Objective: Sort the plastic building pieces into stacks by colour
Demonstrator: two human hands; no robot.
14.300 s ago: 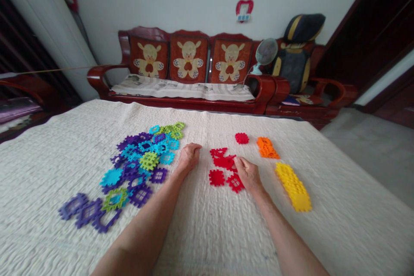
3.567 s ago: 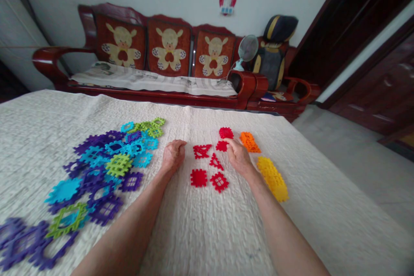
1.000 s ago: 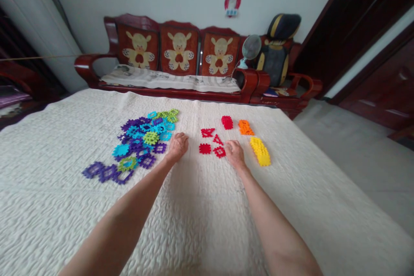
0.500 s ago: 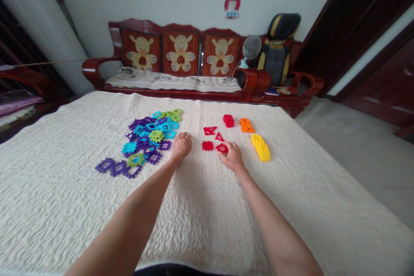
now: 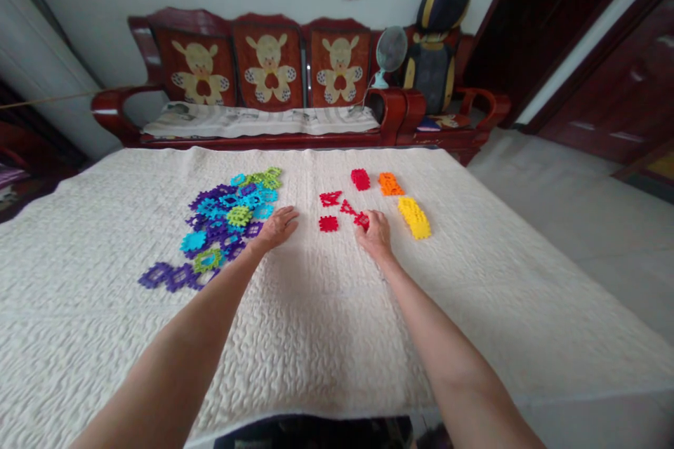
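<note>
Meanwhile, on quilt [image 5: 326,337], we saw left hand [image 5: 276,226] unclench from fist to flat, empty palm beside mixed pile [image 5: 226,221]. Right hand [image 5: 375,235] stayed curled, fingertips on red tile [image 5: 362,219]; grip unclear, tile likely not yet lifted. Tile lay flat near loose red pieces [image 5: 328,223], squarish, half hidden: no long axis or heading we could tell.

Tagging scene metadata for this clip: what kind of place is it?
Most likely a home living room: a carved wooden sofa with bear-print cushions, a small fan on its arm, and plastic toy tiles spread on a quilted cover.
</note>
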